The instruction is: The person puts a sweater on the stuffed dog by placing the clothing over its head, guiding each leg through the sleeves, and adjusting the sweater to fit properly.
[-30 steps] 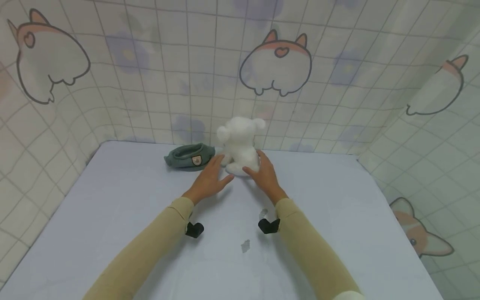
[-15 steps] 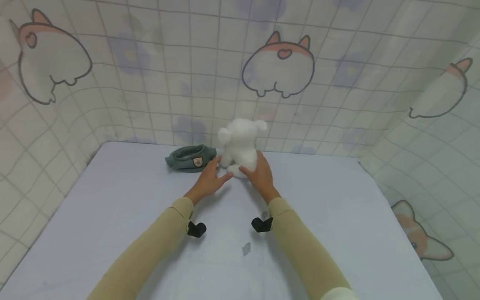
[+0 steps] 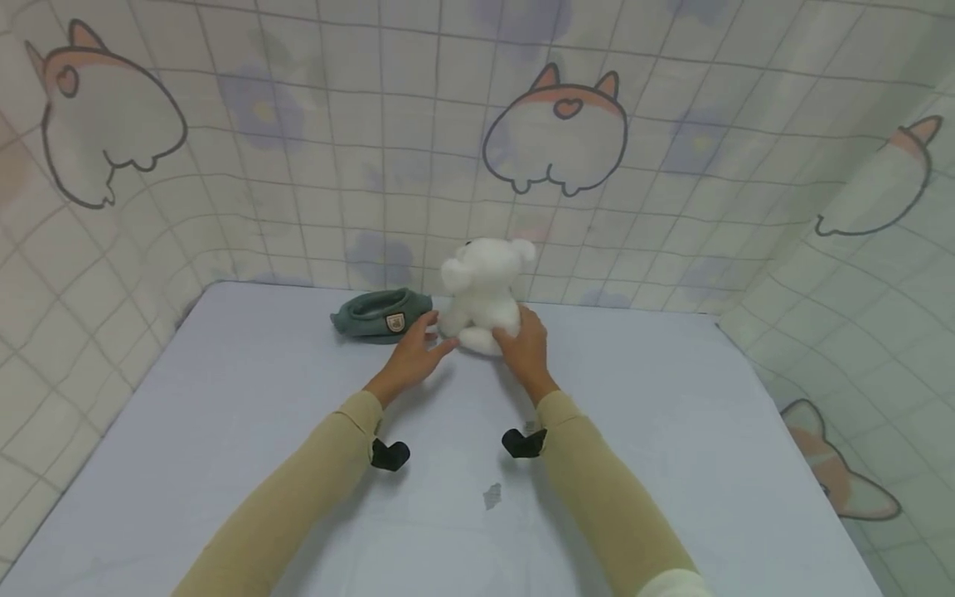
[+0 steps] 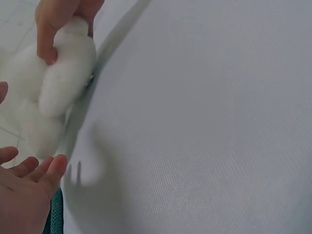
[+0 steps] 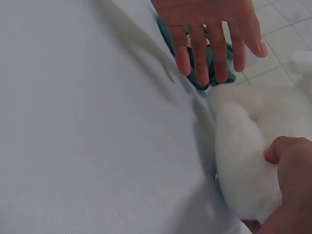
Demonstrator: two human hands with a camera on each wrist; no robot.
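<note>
White plush toy [image 3: 483,286] near the far edge of the pale surface [image 3: 634,398], before a corgi-print wall cloth [image 3: 321,149].
I see the right hand [image 3: 525,342] with its grip clamped on one side of the toy; the left hand's [image 3: 410,356] grip stands apart, fingers loose, just beside it. By those fingers lies a green cloth piece [image 3: 366,328] with a shield-shaped patch [image 3: 395,322], its marks too small to read.
</note>
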